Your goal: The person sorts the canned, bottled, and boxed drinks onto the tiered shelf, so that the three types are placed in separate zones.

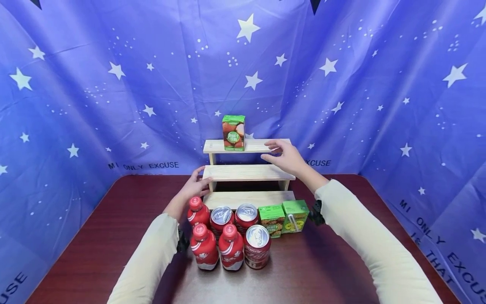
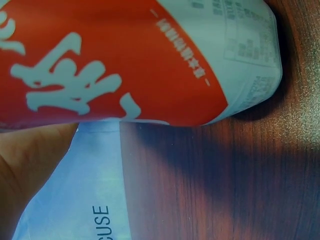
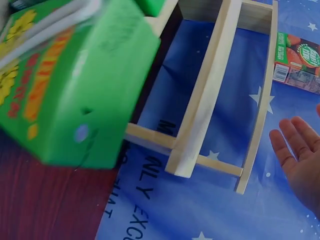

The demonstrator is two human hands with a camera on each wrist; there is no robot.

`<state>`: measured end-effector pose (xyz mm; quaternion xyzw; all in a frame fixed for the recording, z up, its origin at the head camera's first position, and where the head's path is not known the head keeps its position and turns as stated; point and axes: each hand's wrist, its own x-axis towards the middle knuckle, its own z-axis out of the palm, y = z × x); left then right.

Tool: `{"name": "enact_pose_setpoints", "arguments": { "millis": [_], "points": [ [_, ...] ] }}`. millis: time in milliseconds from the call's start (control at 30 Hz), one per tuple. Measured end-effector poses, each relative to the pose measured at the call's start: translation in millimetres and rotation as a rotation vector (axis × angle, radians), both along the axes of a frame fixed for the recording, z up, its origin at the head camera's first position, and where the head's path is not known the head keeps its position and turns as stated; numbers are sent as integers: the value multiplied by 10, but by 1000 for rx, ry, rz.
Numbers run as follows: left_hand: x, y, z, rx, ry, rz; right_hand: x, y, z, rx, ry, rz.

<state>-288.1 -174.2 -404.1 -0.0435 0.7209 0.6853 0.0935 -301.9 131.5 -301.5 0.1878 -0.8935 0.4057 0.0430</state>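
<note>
A three-step wooden shelf stands at the back of the table. My left hand is at the left end of its middle step, fingertips right at the plank's edge; in the left wrist view a red drink bottle hides most of that hand. My right hand is raised by the right end of the top step, fingers spread and holding nothing. On that step, left of the right hand, a green-topped juice box stands upright. The right wrist view shows the right hand's palm and fingers apart from the juice box.
In front of the shelf stand red bottles, red soda cans and two green drink cartons, packed close together. The dark red table reaches back to a blue star-patterned curtain.
</note>
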Motion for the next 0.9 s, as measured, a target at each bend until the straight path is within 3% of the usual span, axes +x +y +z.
{"name": "enact_pose_setpoints", "arguments": {
  "millis": [467, 900],
  "points": [
    [41, 18, 41, 6, 2, -4, 285, 318, -132, 16, -9, 31],
    [53, 17, 29, 8, 1, -2, 559, 651, -425, 12, -13, 65]
  ]
}}
